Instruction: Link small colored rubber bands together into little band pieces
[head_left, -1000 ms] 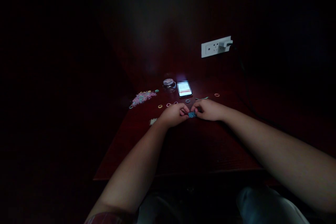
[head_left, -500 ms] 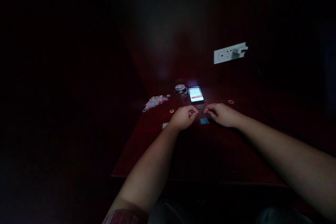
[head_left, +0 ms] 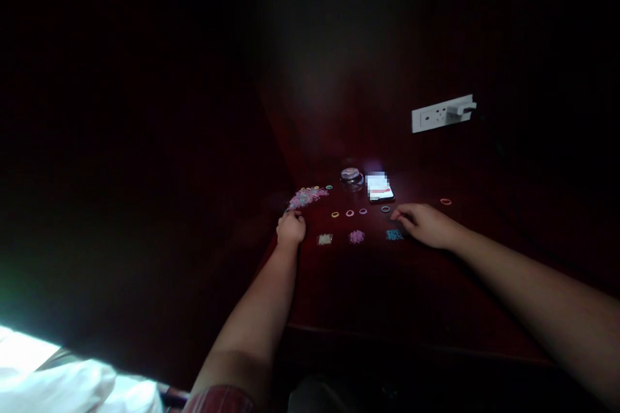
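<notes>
My left hand (head_left: 291, 229) is at the near edge of a mixed heap of pastel rubber bands (head_left: 309, 197), its fingers curled; whatever is between them is hidden. To the right, my right hand (head_left: 429, 226) rests low over the table, thumb and forefinger apart with nothing visible between them. Just left of its thumb lies a small blue pile of bands (head_left: 394, 235). A pink-purple pile (head_left: 357, 237) and a cream pile (head_left: 324, 239) sit in line with it. Behind them are single rings: yellow (head_left: 335, 214), pink (head_left: 349, 213), purple (head_left: 363, 211) and grey-blue (head_left: 385, 209).
A lit phone (head_left: 380, 186) lies at the back beside a clear lidded jar (head_left: 351, 177). An orange ring (head_left: 445, 202) is farther right. On the wall is a socket panel (head_left: 442, 114) with a plug and cable. White fabric (head_left: 72, 387) shows brightly at lower left.
My left hand has left the blue pile and moved left to the mixed heap, uncovering the pink-purple pile. My right hand has drawn off the blue pile to its right. The view has swung left.
</notes>
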### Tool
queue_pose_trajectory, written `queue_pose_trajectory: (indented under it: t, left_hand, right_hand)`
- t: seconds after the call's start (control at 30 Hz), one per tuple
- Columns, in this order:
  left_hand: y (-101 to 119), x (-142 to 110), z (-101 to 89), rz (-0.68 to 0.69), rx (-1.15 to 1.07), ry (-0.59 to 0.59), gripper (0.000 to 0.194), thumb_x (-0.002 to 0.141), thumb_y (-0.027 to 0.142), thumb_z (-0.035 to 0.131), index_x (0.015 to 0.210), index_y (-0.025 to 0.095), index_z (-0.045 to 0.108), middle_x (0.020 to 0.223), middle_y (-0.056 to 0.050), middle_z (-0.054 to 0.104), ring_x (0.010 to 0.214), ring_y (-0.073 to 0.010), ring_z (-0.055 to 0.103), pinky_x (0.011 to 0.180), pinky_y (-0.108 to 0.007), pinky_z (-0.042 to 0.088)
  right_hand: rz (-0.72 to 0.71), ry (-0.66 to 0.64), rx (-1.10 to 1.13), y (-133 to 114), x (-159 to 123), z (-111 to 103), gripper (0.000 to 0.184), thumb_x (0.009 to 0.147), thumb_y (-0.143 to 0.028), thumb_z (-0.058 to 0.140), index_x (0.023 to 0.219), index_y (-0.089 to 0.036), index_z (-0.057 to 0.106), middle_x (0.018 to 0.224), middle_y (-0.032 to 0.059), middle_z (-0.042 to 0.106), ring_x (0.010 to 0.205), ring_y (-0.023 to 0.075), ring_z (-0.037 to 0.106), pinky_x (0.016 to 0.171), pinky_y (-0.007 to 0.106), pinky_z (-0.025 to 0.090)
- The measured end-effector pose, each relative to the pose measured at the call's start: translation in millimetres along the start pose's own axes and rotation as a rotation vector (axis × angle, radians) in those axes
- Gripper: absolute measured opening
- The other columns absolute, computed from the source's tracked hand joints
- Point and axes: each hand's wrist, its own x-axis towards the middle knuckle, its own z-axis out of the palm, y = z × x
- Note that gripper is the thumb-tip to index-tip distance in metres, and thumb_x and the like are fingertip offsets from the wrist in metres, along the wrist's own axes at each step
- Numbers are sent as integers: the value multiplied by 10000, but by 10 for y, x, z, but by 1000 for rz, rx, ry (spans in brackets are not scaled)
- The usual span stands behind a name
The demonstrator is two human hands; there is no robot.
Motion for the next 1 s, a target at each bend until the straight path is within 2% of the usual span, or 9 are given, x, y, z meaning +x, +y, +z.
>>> queue_pose_trajectory:
  t: [0.17, 0.3, 0.4, 0.53, 0.73, 0.87, 1.0]
  left_hand:
    - [102, 105, 112, 111, 53, -70, 391, 832, 460, 483, 1164, 312, 626, 1289, -69, 567, 1227, -310, 466, 1016, -474, 376]
    - [129, 256, 183, 108, 92, -100, 542, 827, 597, 414, 1229, 283, 599, 1345, -121, 512, 1254, -367, 425, 1003, -539, 356]
    - [114, 323, 202, 98, 130, -107, 629, 818, 659, 369, 1260, 264, 580, 1376, -132, 482, 1245, -377, 426, 995, -543, 359]
    - [102, 319, 185, 100, 128, -66, 593, 833, 606, 395, 1225, 211, 601, 1324, -144, 530, 1208, -356, 463, 986, -493, 387]
    - [73, 252, 121, 94, 94, -24, 395, 856, 391, 446, 1131, 182, 637, 1174, -127, 627, 1122, -261, 550, 983, -356, 417]
    - [83, 242, 107, 86, 87, -15, 389, 843, 367, 466, 1155, 185, 613, 1238, -122, 593, 1160, -271, 522, 1006, -376, 400]
    - [99, 297, 133, 88, 79, -85, 429, 850, 498, 436, 1168, 278, 623, 1288, -68, 580, 1198, -310, 492, 1005, -452, 394]
  right_hand:
    - [4, 21, 12, -10, 1, 1, 210, 833, -224, 465, 911, -205, 659, 895, 44, 703, 816, 197, 640, 752, 290, 459]
    - [17, 15, 21, 14, 6, 13, 207, 839, -226, 467, 915, -203, 658, 908, 45, 703, 831, 197, 640, 770, 294, 457]
    - [14, 8, 25, 10, 6, 16, 213, 844, -222, 464, 922, -198, 660, 907, 48, 702, 827, 193, 637, 771, 292, 452]
    - [5, 11, 28, -7, 5, 17, 213, 847, -217, 461, 924, -193, 658, 898, 51, 700, 810, 189, 634, 747, 285, 448]
    - [-4, 30, 58, -14, 8, 15, 208, 848, -219, 462, 917, -194, 657, 906, 54, 697, 811, 186, 628, 751, 282, 447]
    - [-2, 37, 78, -32, 5, 5, 203, 837, -218, 470, 912, -187, 656, 899, 56, 697, 797, 182, 626, 736, 278, 446]
    - [4, 24, 91, -63, -4, 5, 195, 826, -227, 477, 897, -182, 653, 823, 48, 691, 711, 169, 608, 666, 268, 434]
